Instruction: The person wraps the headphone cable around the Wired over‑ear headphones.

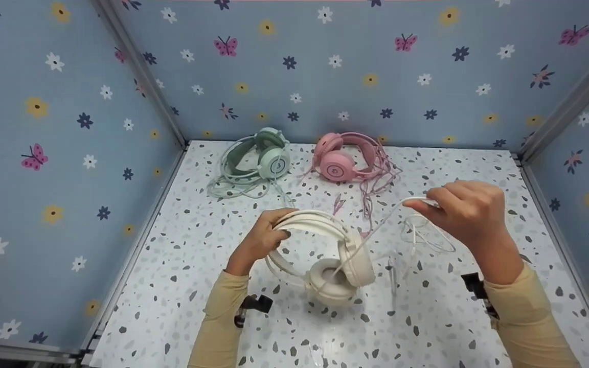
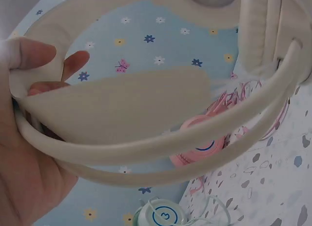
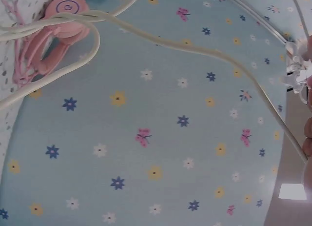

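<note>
In the head view my left hand (image 1: 263, 237) grips the headband of a cream-white headset (image 1: 320, 225), tilted above the table with its ear cups toward the lower right. The left wrist view shows the thumb and fingers wrapped around the padded band (image 2: 122, 109). Farther right, my right hand (image 1: 471, 212) is raised and pinches the headset's white cable (image 1: 384, 221). That cable slants from the ear cups up to the fingers, and more of it hangs in loose loops below the hand. Only the fingers' edge shows in the right wrist view, beside the cable (image 3: 214, 52).
At the back of the speckled table (image 1: 172, 306) lie a mint-green headset (image 1: 276, 162) and a pink headset (image 1: 338, 167), each with its cable bunched around it. Floral-patterned panels (image 1: 315, 76) enclose the back and sides. A clear strip (image 1: 392, 281) lies right of the cream headset.
</note>
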The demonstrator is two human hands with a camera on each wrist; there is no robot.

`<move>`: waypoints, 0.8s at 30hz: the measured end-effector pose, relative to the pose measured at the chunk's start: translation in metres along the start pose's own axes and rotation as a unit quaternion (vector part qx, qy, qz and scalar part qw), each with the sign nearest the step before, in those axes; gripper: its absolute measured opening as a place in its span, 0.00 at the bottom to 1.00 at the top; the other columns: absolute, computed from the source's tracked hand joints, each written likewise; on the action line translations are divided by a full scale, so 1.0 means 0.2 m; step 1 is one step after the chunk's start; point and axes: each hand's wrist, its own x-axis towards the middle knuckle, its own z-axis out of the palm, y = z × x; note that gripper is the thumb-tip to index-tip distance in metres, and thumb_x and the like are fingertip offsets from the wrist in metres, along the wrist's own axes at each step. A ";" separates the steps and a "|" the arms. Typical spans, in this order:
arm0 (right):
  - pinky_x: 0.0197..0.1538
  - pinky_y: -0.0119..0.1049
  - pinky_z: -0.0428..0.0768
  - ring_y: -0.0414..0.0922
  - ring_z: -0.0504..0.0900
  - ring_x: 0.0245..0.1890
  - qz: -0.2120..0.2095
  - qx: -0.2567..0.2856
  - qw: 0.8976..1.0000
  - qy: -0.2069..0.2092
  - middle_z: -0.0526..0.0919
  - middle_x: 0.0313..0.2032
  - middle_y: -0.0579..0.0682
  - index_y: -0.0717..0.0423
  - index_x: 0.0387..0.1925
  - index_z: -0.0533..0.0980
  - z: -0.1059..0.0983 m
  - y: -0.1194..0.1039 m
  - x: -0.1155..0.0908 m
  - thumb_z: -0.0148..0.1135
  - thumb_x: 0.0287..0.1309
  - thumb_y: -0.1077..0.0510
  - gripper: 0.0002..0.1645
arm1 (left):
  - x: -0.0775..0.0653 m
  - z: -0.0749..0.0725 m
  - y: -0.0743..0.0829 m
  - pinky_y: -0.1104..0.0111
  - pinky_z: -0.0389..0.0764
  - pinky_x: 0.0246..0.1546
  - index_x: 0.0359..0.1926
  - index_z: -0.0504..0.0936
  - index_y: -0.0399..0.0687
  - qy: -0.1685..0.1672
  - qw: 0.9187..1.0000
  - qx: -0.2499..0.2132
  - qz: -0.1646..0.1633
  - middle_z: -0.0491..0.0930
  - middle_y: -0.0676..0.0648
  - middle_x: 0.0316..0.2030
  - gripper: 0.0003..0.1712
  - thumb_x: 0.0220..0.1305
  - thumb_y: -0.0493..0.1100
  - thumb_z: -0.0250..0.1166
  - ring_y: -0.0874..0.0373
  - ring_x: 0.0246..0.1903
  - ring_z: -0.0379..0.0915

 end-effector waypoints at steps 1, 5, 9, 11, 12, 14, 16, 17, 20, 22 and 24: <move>0.10 0.37 0.43 0.42 0.49 0.03 0.007 -0.011 1.000 -0.011 0.61 0.06 0.47 0.54 0.07 0.67 0.02 0.03 -0.02 0.62 0.57 0.34 0.37 | 0.00 0.00 0.00 0.68 0.60 0.12 0.54 0.80 0.40 -0.018 0.999 -0.030 0.003 0.69 0.47 0.17 0.31 0.48 0.25 0.48 0.59 0.11 0.54; 0.13 0.34 0.41 0.38 0.45 0.05 0.040 -0.040 0.996 -0.065 0.55 0.06 0.44 0.50 0.07 0.59 0.10 0.15 -0.14 0.55 0.55 0.25 0.41 | 0.00 0.01 -0.03 0.66 0.53 0.06 0.50 0.82 0.41 -0.086 0.980 -0.179 0.018 0.55 0.47 0.11 0.28 0.48 0.27 0.48 0.61 0.06 0.45; 0.15 0.33 0.42 0.37 0.44 0.08 0.055 -0.036 0.989 -0.130 0.53 0.08 0.42 0.47 0.09 0.55 0.16 0.21 -0.29 0.53 0.53 0.23 0.40 | 0.00 0.04 -0.06 0.68 0.51 0.06 0.53 0.82 0.45 -0.157 0.921 -0.356 0.018 0.53 0.50 0.13 0.30 0.54 0.26 0.44 0.62 0.07 0.44; 0.15 0.33 0.43 0.36 0.45 0.09 0.063 -0.020 0.983 -0.169 0.52 0.09 0.40 0.46 0.10 0.55 0.19 0.22 -0.36 0.54 0.55 0.25 0.38 | -0.01 0.06 -0.08 0.71 0.52 0.07 0.53 0.82 0.46 -0.183 0.883 -0.432 0.013 0.52 0.51 0.15 0.31 0.55 0.26 0.42 0.64 0.08 0.45; 0.15 0.33 0.43 0.36 0.45 0.09 0.070 -0.009 0.979 -0.191 0.52 0.09 0.40 0.46 0.11 0.56 0.20 0.22 -0.40 0.55 0.57 0.27 0.37 | -0.01 0.06 -0.09 0.72 0.52 0.08 0.53 0.81 0.46 -0.193 0.864 -0.465 0.009 0.53 0.52 0.15 0.30 0.55 0.27 0.42 0.64 0.08 0.46; 0.16 0.33 0.45 0.36 0.46 0.10 0.097 0.023 0.968 -0.229 0.51 0.10 0.39 0.46 0.11 0.57 0.23 0.21 -0.47 0.57 0.61 0.33 0.34 | -0.02 0.08 -0.11 0.74 0.53 0.10 0.44 0.81 0.46 -0.214 0.818 -0.535 -0.007 0.52 0.53 0.16 0.24 0.55 0.29 0.42 0.66 0.10 0.46; 0.17 0.33 0.47 0.36 0.47 0.11 0.143 0.064 0.951 -0.268 0.51 0.11 0.38 0.45 0.12 0.58 0.24 0.19 -0.54 0.60 0.63 0.40 0.31 | -0.03 0.10 -0.12 0.76 0.53 0.11 0.30 0.73 0.47 -0.225 0.775 -0.590 -0.018 0.50 0.53 0.17 0.11 0.57 0.32 0.45 0.66 0.11 0.46; 0.17 0.33 0.48 0.35 0.47 0.11 0.173 0.088 0.938 -0.288 0.50 0.11 0.37 0.45 0.11 0.58 0.25 0.17 -0.57 0.60 0.64 0.43 0.31 | -0.03 0.11 -0.13 0.77 0.53 0.12 0.26 0.67 0.49 -0.229 0.757 -0.611 -0.021 0.50 0.53 0.17 0.08 0.57 0.33 0.46 0.66 0.11 0.45; 0.18 0.33 0.52 0.34 0.48 0.12 0.272 0.156 0.883 -0.350 0.51 0.11 0.35 0.45 0.11 0.59 0.27 0.11 -0.65 0.60 0.65 0.47 0.30 | -0.04 0.13 -0.14 0.79 0.55 0.12 0.21 0.55 0.50 -0.231 0.707 -0.668 -0.011 0.50 0.54 0.16 0.13 0.58 0.36 0.49 0.66 0.11 0.45; 0.19 0.32 0.54 0.34 0.49 0.12 0.333 0.201 0.838 -0.382 0.52 0.10 0.36 0.46 0.12 0.60 0.29 0.06 -0.70 0.58 0.67 0.47 0.30 | -0.04 0.14 -0.15 0.80 0.57 0.13 0.21 0.54 0.49 -0.220 0.680 -0.699 0.006 0.50 0.55 0.16 0.14 0.58 0.37 0.49 0.67 0.11 0.46; 0.19 0.32 0.55 0.34 0.51 0.12 0.372 0.229 0.803 -0.405 0.54 0.11 0.37 0.47 0.12 0.61 0.30 0.01 -0.74 0.56 0.68 0.45 0.29 | -0.03 0.16 -0.16 0.81 0.59 0.14 0.22 0.59 0.47 -0.205 0.661 -0.721 0.024 0.51 0.55 0.16 0.09 0.57 0.38 0.49 0.67 0.11 0.47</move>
